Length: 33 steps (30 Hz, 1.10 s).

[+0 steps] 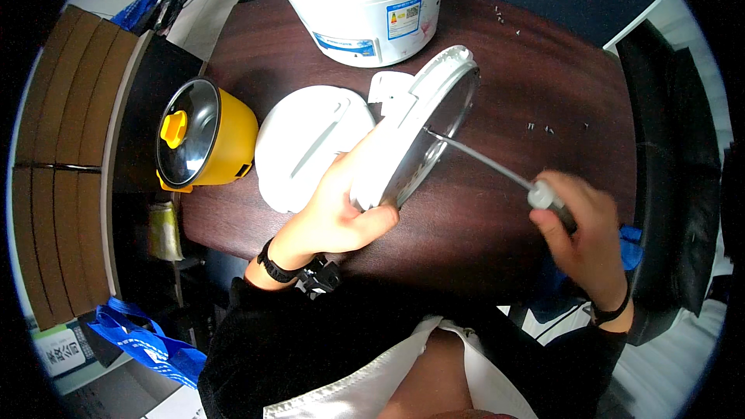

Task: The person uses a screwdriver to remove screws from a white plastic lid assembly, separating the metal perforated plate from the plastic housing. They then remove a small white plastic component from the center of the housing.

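My left hand grips the rim of a white rice cooker lid, tilted up on its edge with its metal inner face turned right. In my right hand is a screwdriver, its light-coloured handle wrapped by my fingers. The long shaft slants up and left, and the tip meets the lid's inner face near its middle. Behind my left hand, a smooth white lid cover lies on the table. A small white piece shows just behind the raised lid, partly hidden by it.
The open white rice cooker body stands at the table's far side. A yellow pot with a glass lid is at the left. Small screws lie on the dark wooden table, with more screws farther back. A blue bag sits lower left.
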Each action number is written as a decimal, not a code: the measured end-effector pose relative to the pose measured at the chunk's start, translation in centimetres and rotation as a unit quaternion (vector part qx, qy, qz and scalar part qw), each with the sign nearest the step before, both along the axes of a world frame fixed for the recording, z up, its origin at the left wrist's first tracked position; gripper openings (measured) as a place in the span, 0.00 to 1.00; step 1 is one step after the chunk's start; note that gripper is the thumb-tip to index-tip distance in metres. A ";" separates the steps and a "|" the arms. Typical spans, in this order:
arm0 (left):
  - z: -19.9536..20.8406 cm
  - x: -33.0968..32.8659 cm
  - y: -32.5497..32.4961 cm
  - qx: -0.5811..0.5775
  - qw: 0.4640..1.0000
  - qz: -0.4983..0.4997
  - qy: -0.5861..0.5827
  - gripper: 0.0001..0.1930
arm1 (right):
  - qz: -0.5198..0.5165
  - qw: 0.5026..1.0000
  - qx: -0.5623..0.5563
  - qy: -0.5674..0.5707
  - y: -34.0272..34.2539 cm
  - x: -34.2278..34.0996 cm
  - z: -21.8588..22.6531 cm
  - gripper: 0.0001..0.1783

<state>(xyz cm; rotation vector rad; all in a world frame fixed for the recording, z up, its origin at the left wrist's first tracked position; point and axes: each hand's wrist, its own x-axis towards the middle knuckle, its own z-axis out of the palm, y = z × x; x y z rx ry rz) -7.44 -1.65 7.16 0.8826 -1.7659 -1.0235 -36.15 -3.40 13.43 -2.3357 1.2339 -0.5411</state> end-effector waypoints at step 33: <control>-0.9 -0.9 0.2 0.018 0.996 0.066 0.056 0.39 | -0.014 0.816 0.529 -0.234 1.4 0.9 -0.2 0.13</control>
